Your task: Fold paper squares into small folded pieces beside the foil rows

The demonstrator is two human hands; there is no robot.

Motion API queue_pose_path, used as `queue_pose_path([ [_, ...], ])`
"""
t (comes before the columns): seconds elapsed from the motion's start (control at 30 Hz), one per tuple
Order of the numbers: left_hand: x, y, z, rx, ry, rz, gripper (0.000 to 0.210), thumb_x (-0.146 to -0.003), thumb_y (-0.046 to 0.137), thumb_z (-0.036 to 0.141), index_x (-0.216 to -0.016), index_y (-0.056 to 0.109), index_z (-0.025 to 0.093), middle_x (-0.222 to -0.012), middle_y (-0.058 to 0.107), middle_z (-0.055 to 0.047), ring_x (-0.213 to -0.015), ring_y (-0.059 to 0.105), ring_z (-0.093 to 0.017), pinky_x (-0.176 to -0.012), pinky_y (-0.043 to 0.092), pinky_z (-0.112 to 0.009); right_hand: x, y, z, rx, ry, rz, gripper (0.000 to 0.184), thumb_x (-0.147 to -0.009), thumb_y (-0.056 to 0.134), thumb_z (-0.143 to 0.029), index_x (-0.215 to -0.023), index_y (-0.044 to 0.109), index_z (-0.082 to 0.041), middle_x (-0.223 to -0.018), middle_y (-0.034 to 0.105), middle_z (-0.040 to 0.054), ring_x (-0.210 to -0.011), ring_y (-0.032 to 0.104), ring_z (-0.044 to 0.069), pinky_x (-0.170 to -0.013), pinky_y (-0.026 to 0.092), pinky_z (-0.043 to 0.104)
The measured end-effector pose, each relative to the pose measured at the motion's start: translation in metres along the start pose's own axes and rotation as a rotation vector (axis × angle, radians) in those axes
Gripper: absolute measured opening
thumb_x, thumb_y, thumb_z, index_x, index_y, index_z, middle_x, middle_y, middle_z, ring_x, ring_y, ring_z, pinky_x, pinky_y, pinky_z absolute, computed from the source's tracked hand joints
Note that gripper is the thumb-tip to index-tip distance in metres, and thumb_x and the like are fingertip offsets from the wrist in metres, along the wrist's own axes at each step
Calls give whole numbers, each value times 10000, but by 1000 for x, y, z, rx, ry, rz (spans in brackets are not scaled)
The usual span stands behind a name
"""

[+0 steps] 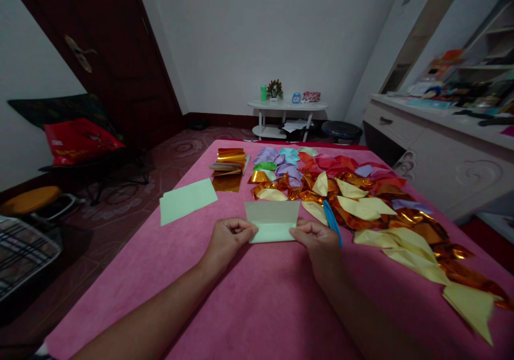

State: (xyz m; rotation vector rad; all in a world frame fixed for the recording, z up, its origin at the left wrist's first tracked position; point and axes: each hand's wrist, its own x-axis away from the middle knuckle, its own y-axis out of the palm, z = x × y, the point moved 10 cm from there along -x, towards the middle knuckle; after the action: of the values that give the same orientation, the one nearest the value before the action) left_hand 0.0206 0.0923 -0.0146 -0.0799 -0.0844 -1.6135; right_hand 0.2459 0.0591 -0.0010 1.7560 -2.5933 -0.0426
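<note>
A pale green sheet of paper is held between my two hands above the pink cloth, its lower part folded and its far part tilted up. My left hand pinches the left end between thumb and fingers. At the right end, my right hand grips the paper the same way. Beside that hand lies a narrow blue item, whose kind I cannot make out. More pale green sheets rest flat to the left. Beyond them sits a stack of shiny gold paper.
Folded papers in yellow, gold, red and purple spread over the right and far side of the pink-covered table. A white side table stands by the wall. A cabinet is on the right, a chair with a red bag on the left.
</note>
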Motion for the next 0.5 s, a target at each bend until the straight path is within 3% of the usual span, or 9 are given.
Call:
queue_pose_path([
  [0.33,3,-2,10,-62,39,54,216,-545,757,329,-545,698,121,-482,620,-28,-427,474,-89,-419,326,-189,-1,-3,1,54,-12,40,200,-538,736,-236,-427,574,-199,-659,669,21,-645,623,196,-613,484,296],
  [0.5,2,-3,7,-82,42,58,177,-554,738,291,-556,694,119,-489,615,-21,-435,469,-85,-433,325,-190,0,1,0,34,-19,-1,225,-551,730,-233,-433,541,-202,-682,690,27,-645,636,199,-602,495,297],
])
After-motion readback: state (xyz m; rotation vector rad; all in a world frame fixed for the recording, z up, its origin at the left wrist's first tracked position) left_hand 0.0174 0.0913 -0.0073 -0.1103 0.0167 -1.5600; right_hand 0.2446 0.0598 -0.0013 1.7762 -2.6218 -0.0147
